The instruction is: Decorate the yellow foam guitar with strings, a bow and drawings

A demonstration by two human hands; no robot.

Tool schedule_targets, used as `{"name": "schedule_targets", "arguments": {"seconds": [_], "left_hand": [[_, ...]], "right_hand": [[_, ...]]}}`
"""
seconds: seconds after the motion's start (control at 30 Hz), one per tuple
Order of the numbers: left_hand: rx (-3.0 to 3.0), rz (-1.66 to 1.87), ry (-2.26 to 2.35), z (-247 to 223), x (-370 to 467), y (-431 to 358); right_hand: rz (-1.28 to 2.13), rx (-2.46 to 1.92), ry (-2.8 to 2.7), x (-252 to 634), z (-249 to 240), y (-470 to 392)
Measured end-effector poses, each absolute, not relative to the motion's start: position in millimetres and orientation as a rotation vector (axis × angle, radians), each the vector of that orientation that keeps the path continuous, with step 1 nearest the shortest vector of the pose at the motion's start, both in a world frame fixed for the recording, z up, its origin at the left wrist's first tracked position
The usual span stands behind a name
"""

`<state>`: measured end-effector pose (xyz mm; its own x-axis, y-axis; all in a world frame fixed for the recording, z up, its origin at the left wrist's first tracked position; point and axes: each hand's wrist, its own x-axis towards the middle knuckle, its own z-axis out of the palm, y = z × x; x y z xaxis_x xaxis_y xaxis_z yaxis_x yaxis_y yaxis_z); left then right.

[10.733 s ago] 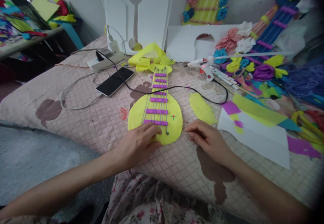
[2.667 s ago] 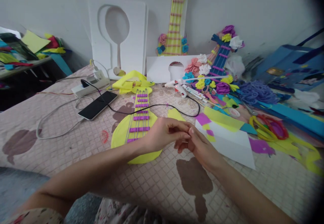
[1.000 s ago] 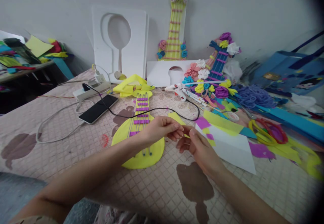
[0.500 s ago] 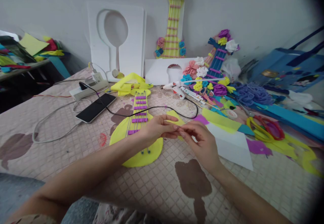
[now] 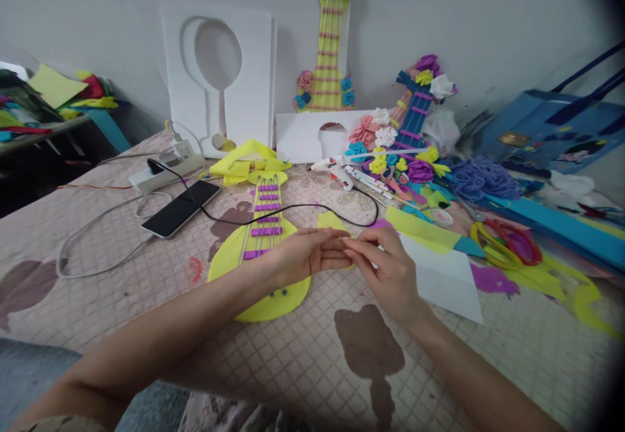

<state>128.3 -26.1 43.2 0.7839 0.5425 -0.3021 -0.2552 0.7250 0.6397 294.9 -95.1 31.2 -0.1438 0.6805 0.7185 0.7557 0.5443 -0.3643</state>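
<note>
My left hand [image 5: 307,253] is open, palm turned up, its fingers stretched flat toward the right. Over those fingertips my right hand [image 5: 385,269] is closed in a pinch; whatever sits between its fingers is too small to make out. Under my left wrist lies a yellow craft guitar [image 5: 280,302] with purple strips across its neck and grey strings. The forearm hides part of its body. Just behind the hands is a yellow paper piece [image 5: 332,220], and a white sheet [image 5: 446,282] lies right of my right hand.
A black cable [image 5: 317,207] crosses the guitar neck from the power strip [image 5: 166,173]. A phone [image 5: 181,209] lies left. Behind are a glue gun [image 5: 334,168] and a white board with a cutout [image 5: 170,81]. Scissors [image 5: 495,246], purple yarn [image 5: 483,178] and scraps crowd the right.
The left fingers have straightened and flattened out with the palm up. The right fingers have drawn into a tighter pinch at the left fingertips. The view has shifted slightly.
</note>
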Motion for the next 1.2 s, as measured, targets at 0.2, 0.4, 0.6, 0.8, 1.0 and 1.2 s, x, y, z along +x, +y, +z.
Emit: {"name": "schedule_targets", "arguments": {"seconds": [0.2, 0.4, 0.6, 0.8, 1.0, 1.2], "left_hand": [[0.754, 0.416, 0.370, 59, 115, -14], [1.208, 0.609, 0.576, 64, 103, 7], [1.439, 0.761, 0.598, 62, 102, 21], [1.657, 0.766, 0.702, 75, 102, 26], [1.526, 0.717, 0.676, 75, 101, 23], [1.106, 0.591, 0.617, 65, 95, 17]], "right_hand": [[-0.181, -1.300, -1.644, 313, 36, -88], [0.344, -1.388, -1.379, 325, 38, -90], [0.816, -1.292, -1.264, 328, 32, -89], [0.909, -1.347, -1.307, 324, 31, -85], [0.994, -1.354, -1.591, 301, 31, -77], [0.877, -1.358, -1.489, 288, 30, -68]]}}
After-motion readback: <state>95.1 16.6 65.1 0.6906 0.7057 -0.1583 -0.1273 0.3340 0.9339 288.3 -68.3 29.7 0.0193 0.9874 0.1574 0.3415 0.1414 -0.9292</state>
